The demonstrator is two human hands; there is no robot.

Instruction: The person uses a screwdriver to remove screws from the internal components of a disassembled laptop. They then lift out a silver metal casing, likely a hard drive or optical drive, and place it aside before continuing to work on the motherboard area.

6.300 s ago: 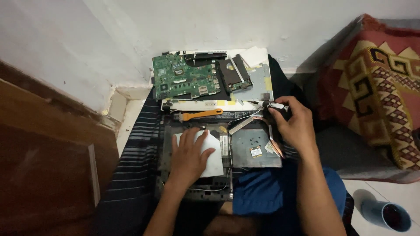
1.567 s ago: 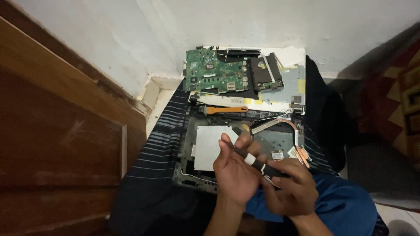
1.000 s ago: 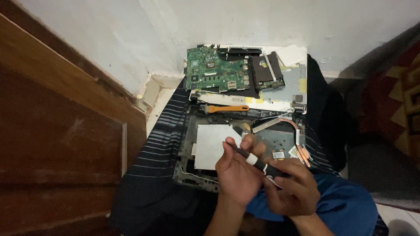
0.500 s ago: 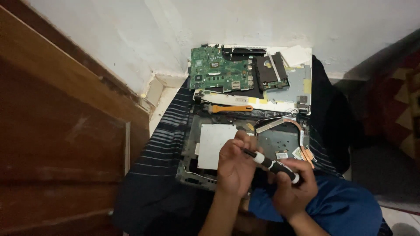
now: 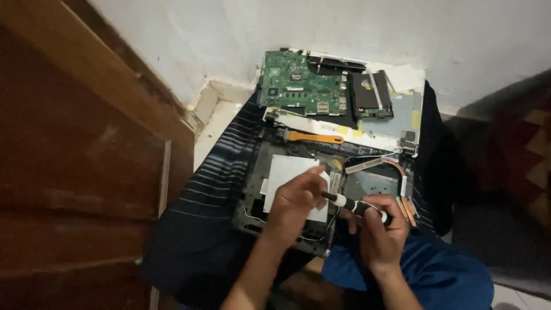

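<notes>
Both forearms are reaching up from the bottom of the view and the hands are meeting over the near edge of the opened dark laptop base (image 5: 298,166), which is lying on a dark striped cloth (image 5: 218,172). The right hand (image 5: 381,241) is curling its fingers shut around the handle of a small black-and-white screwdriver (image 5: 353,205). The screwdriver's long axis is running nearly level, its handle at the right and its tip pointing left and slightly away. The left hand (image 5: 295,206) is bending at the knuckles, its fingertips pinching closed on the screwdriver's tip end, above a white rectangular sheet (image 5: 284,175) inside the base. A green circuit board (image 5: 301,89) is lying farther away, near the wall.
</notes>
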